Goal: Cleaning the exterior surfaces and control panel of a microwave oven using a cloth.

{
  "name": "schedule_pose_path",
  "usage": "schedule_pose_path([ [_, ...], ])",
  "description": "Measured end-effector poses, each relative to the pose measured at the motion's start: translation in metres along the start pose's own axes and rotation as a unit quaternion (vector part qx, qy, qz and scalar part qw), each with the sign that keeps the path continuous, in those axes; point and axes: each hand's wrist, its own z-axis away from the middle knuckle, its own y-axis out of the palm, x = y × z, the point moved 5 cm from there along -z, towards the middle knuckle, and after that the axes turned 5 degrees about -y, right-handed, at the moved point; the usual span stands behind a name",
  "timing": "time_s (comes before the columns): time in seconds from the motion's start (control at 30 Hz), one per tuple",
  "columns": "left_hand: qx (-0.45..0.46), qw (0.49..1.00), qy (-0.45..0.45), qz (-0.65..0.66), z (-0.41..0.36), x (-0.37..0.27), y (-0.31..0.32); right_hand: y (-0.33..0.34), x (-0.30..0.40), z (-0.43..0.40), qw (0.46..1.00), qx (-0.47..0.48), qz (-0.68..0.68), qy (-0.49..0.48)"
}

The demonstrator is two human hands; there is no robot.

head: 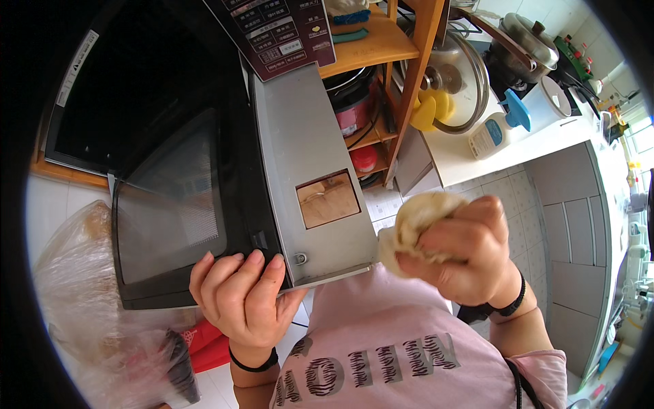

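The microwave oven's door [317, 128] stands swung out in front of me, its silvery outer face towards the right and its dark mesh window [173, 204] towards the left. My left hand [245, 296] grips the door's near edge, fingers over the black inner frame. At the right, my right hand [460, 250] is closed around a bunched cream-coloured cloth [424, 214], beside the door's outer face; the hand is slightly blurred. Above the door is the microwave's dark control panel [281, 36], which bears writing. The dark oven cavity [133, 76] lies at the upper left.
A wooden shelf rack [375, 51] holds a red and black cooker [352, 110]. On the white counter [452, 163] are a spray bottle [493, 135], a glass lid [457, 76] and yellow gloves [429, 110]. A steel pot [529, 46] sits behind. Plastic bags [82, 286] hang at the lower left.
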Motion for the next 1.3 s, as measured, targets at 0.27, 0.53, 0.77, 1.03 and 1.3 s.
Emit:
schedule_pose_path([
  [0.27,-0.022,1.000,-0.010,-0.017,0.000,0.002,-0.001,0.002,0.011,0.001,0.997,0.029,0.053,-0.058],
  [0.53,0.009,1.000,0.004,0.016,-0.001,0.002,0.002,0.012,0.012,-0.002,0.993,0.009,0.103,-0.063],
  [0.77,-0.019,1.000,-0.008,-0.010,0.002,0.003,0.000,0.001,0.008,-0.008,0.993,-0.019,0.075,-0.088],
  [1.03,-0.015,0.999,-0.027,-0.021,0.009,0.001,-0.001,-0.004,-0.015,-0.044,0.994,-0.013,-0.104,-0.040],
  [1.3,-0.037,0.998,-0.048,-0.021,0.019,0.001,-0.002,0.048,-0.024,-0.094,0.948,0.214,-0.233,-0.035],
])
